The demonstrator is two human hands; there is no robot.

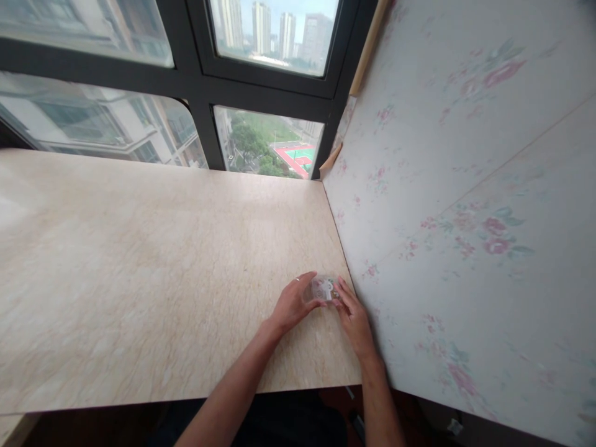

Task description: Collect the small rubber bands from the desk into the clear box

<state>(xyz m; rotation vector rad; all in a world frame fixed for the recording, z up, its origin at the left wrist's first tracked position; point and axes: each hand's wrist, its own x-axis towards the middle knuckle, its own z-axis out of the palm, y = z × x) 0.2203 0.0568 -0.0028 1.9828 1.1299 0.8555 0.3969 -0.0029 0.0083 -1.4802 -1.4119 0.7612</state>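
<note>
A small clear plastic box (325,288) rests on or just above the stone sill, close to the right wall. Small items show through its top, too blurred to name. My left hand (295,300) wraps its left side, thumb at the near edge and fingers at the far edge; a ring shows on one finger. On the box's right side, my right hand (352,310) grips with thumb and fingers. Whether the box touches the sill, I cannot tell.
The beige marbled sill (139,279) stretches far to the left. Floral wallpaper covers the wall (465,174) at the right. Dark window frames (270,90) stand behind the sill, with peeling trim (331,160) in the corner. The sill's front edge lies beneath my forearms.
</note>
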